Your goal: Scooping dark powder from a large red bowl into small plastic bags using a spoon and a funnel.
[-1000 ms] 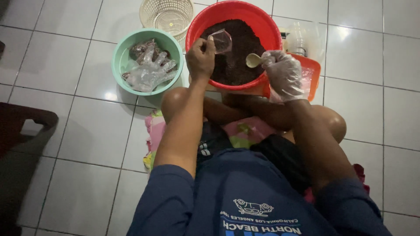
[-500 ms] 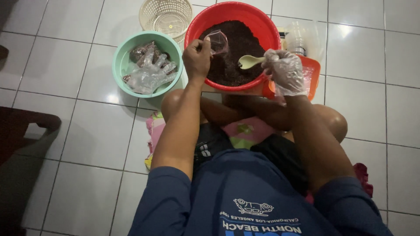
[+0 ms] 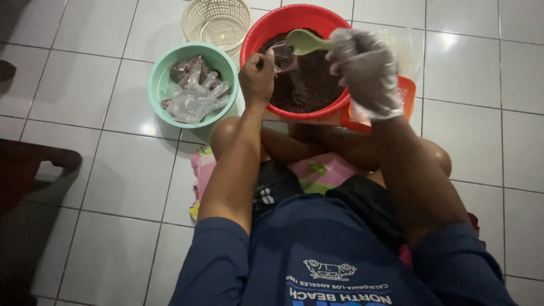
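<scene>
I sit cross-legged on a tiled floor. In front of my knees stands a red basin (image 3: pixel 255 39) filled with a dark brown, grainy mass (image 3: pixel 309 85). My bare left hand (image 3: pixel 256 78) holds a small clear plastic bag (image 3: pixel 283 56) open over the basin. My right hand (image 3: pixel 367 71), in a thin clear plastic glove, grips a pale green spoon (image 3: pixel 306 41) whose bowl is right at the bag's mouth.
A mint green bowl (image 3: pixel 157 85) to the left holds filled clear packets and a crumpled plastic glove (image 3: pixel 195 97). A cream mesh basket (image 3: pixel 216 20) stands behind it. An orange tray (image 3: pixel 405 93) lies beside the basin. Dark furniture (image 3: pixel 28 175) is at left.
My right hand has lifted the spoon out of the dark mass and brought it left to the bag's mouth. The left hand has kept the bag over the basin.
</scene>
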